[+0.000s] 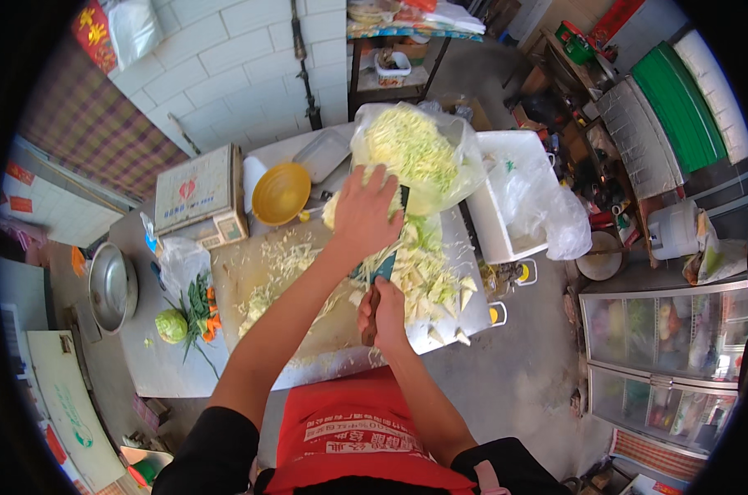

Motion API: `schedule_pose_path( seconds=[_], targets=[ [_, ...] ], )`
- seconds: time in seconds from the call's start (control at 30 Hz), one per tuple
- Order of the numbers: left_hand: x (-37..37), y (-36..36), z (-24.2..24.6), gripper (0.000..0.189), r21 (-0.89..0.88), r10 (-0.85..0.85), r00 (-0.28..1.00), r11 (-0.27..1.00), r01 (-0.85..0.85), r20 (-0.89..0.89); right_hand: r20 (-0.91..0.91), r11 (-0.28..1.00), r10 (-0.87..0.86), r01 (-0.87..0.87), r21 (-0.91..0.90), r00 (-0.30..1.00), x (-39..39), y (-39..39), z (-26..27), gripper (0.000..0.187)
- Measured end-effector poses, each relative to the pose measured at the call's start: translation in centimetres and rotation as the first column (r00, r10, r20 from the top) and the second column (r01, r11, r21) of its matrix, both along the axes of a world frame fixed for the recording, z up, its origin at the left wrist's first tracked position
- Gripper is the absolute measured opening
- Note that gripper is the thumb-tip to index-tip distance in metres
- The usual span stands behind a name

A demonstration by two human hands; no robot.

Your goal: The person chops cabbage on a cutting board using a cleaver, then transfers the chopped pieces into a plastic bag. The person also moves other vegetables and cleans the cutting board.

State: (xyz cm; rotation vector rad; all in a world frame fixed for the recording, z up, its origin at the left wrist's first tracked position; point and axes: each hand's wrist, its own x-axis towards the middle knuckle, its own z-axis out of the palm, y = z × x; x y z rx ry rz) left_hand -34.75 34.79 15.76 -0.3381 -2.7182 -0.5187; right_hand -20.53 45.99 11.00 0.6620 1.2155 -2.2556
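My left hand (369, 210) lies spread over a pale cabbage piece (329, 211), holding it on the cutting board (235, 272); most of the piece is hidden under the palm and fingers. In my right hand (389, 312) is the wooden handle of a kitchen knife (384, 267). Its wide dark blade points away from me, close beside the left fingers. Shreds of cabbage (266, 300) are scattered across the board. To the blade's right is a heap of cut cabbage (426, 272). Beyond my hands, shredded cabbage (411, 145) fills a clear plastic bag (471, 154).
A cardboard box (191, 192), a yellow bowl (281, 193) and a clear plastic container (322, 154) occupy the back left. Nearer are a round cabbage (171, 326), carrots (212, 325) and green onions (196, 303). Right of the table is a white foam box (496, 210); left, a metal basin (112, 288).
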Motion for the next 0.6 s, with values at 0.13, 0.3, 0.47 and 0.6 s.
schedule_pose_path(
  seconds=[0.13, 0.3, 0.47, 0.6],
  targets=[
    [-12.2, 6.2, 2.3, 0.060, -0.233, -0.131, 0.915, 0.944, 0.233, 0.381, 0.143, 0.964, -0.139, 0.167, -0.209, 0.980, -9.9, 2.5, 1.8, 0.037],
    [-23.0, 8.4, -3.8, 0.071, -0.287, -0.296, 0.859, 0.854, 0.434, 0.418, 0.343, 0.820, -0.331, 0.448, -0.356, 0.879, -20.4, 0.8, -1.9, 0.037],
    [-23.5, 11.6, -5.2, 0.071, -0.422, -0.308, 0.791, 0.713, 0.560, 0.529, 0.403, 0.683, -0.440, 0.590, -0.431, 0.803, -25.0, 2.2, -1.9, 0.027],
    [-23.9, 11.2, -4.6, 0.061, -0.323, -0.370, 0.779, 0.756, 0.569, 0.507, 0.443, 0.618, -0.428, 0.612, -0.493, 0.788, -24.7, 1.9, -0.6, 0.026]
  ],
)
